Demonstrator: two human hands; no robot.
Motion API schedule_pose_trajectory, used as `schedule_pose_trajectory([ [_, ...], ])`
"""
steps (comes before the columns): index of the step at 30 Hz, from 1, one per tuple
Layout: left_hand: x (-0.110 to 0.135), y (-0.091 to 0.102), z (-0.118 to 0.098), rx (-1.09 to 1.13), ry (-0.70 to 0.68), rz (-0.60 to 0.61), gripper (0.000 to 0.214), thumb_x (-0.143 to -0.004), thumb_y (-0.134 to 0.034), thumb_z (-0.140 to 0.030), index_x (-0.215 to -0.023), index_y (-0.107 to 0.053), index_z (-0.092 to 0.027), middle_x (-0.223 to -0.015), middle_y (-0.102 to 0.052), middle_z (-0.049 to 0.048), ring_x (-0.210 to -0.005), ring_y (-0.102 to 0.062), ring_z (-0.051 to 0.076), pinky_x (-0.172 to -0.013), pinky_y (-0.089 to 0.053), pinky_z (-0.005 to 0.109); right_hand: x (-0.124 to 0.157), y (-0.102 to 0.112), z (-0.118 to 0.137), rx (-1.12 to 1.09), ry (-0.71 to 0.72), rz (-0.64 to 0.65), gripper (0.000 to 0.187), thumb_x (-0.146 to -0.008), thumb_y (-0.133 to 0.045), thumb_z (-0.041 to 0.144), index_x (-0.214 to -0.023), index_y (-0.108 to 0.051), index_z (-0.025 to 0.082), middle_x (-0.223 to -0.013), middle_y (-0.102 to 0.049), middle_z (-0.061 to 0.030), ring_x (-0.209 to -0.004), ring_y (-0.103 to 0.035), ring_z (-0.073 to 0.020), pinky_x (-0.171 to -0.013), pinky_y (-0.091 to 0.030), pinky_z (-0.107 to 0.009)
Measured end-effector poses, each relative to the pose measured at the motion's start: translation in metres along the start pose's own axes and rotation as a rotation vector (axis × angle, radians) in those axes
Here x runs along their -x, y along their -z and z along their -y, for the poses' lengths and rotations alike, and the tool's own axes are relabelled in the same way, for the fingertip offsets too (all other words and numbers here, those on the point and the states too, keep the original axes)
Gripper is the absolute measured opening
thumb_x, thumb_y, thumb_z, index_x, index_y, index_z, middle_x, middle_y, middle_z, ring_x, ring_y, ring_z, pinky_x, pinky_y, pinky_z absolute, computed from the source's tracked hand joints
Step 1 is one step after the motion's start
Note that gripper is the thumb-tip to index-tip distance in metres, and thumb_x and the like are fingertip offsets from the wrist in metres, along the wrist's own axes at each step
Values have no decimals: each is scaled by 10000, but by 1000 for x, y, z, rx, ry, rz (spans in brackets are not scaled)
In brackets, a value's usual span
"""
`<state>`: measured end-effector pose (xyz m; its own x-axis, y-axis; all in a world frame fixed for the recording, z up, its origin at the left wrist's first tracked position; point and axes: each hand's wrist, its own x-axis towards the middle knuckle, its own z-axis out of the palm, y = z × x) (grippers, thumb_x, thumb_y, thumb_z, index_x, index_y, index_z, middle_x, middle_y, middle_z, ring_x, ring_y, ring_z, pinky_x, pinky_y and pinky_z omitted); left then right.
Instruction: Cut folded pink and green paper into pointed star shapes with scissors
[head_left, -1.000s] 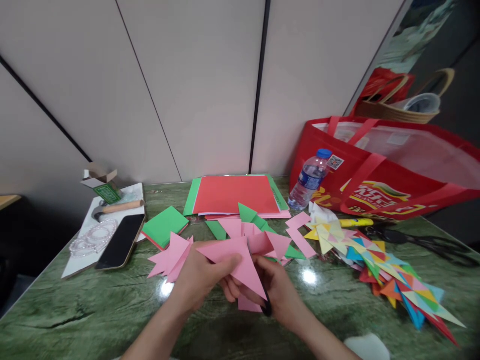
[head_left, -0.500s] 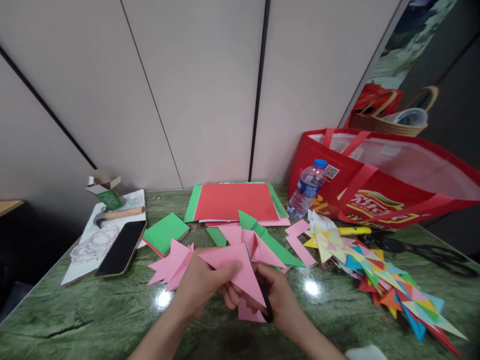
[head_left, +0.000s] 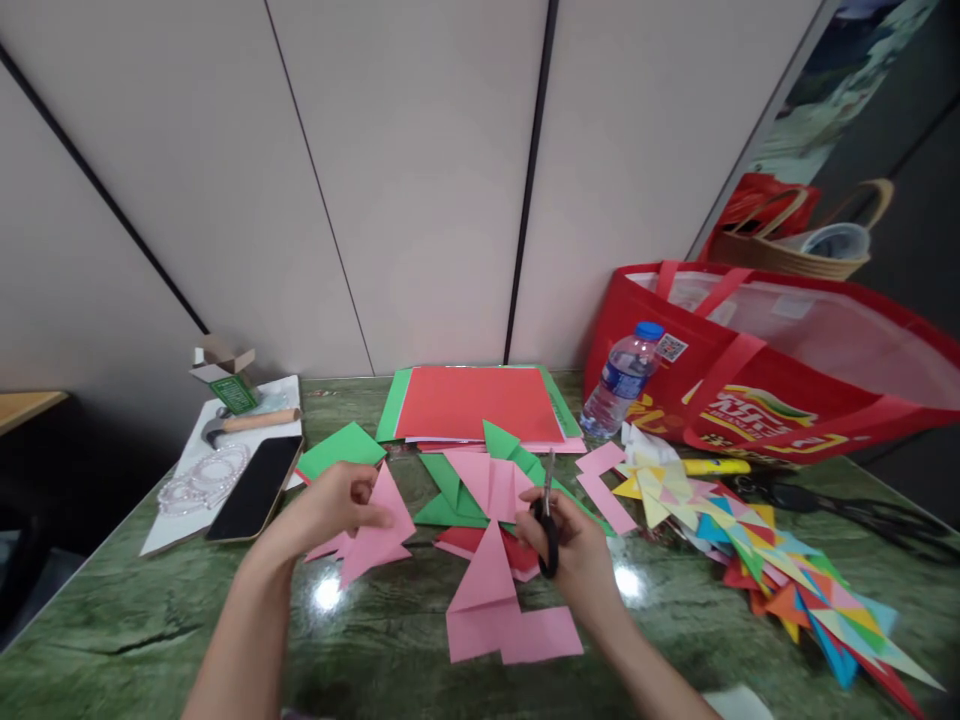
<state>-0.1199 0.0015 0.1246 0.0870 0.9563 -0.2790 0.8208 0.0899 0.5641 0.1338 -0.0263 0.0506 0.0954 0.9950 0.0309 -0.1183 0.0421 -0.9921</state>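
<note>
My left hand is closed, thumb and fingers pinching a pink paper triangle over several pink pieces on the table. In my right hand is a pair of scissors with black handles, blades pointing up and away from me. Between the hands lies a folded pink paper piece, with a pink strip at its lower right. Behind them, green folded paper and a pink folded piece overlap, and a red paper piece shows partly underneath.
Coloured sheets are stacked by the wall. At left are a phone, a hammer, a bead string and a small box. At right stand a water bottle and red bag, near colourful folded paper and larger scissors.
My left hand has moved left with the pink triangle, away from the scissors. A pink piece now lies between the hands. My right hand has turned the scissors upward.
</note>
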Motion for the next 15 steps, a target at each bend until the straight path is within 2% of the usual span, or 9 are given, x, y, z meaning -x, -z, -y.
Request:
schedule_pose_trajectory([
  [3, -10, -4, 9, -180, 125, -114, 249, -535, -694, -186, -753, -574, -163, -636, -615, 23, -650, -609, 233, -544, -418, 272, -7, 8, -8, 191, 67, 115, 298, -635, -722, 339, -839, -580, 174, -686, -634, -26, -642, -605, -186, -653, -483, -314],
  [5, -12, -15, 2, -265, 161, -184, 299, -536, -667, -115, -819, -574, -138, -804, -646, 128, -854, -594, 325, -653, -414, 341, -9, 11, -14, 218, 35, 141, 295, -659, -688, 321, -885, -566, 175, -766, -655, -56, -734, -625, -217, -707, -486, -341],
  [7, -11, -32, -13, -313, 136, -217, 235, -625, -606, -123, -858, -575, -110, -952, -619, 209, -990, -541, 359, -729, -387, 380, -10, 12, -19, 229, 1, 114, 291, -656, -669, 290, -896, -551, 176, -781, -647, -56, -762, -625, -225, -706, -484, -345],
  [8, -10, -42, -21, -314, 103, -199, 156, -687, -569, -167, -832, -584, -113, -958, -618, 209, -983, -549, 343, -733, -382, 373, -11, 12, -20, 238, -10, 100, 285, -644, -666, 268, -888, -549, 177, -774, -640, -48, -760, -620, -223, -706, -479, -344],
  [10, -11, -66, -35, -286, 39, -90, 134, -690, -598, -280, -677, -594, -147, -789, -651, 136, -810, -608, 291, -659, -392, 328, -12, 13, -23, 248, -28, 93, 274, -620, -663, 227, -866, -553, 178, -748, -625, -29, -732, -605, -212, -704, -465, -342],
  [12, -13, -89, -43, -242, -10, 33, 206, -550, -714, -323, -577, -583, -166, -643, -637, 73, -674, -612, 263, -577, -382, 295, -13, 12, -26, 225, -51, 104, 264, -611, -660, 215, -848, -551, 178, -712, -606, -8, -676, -584, -191, -661, -461, -327],
  [15, -18, -114, -44, -171, -50, 88, 269, -424, -772, -262, -605, -605, -155, -671, -639, 78, -709, -607, 293, -563, -373, 299, -12, 9, -31, 171, -94, 132, 257, -627, -653, 243, -840, -528, 174, -649, -567, 22, -540, -536, -148, -518, -449, -281],
])
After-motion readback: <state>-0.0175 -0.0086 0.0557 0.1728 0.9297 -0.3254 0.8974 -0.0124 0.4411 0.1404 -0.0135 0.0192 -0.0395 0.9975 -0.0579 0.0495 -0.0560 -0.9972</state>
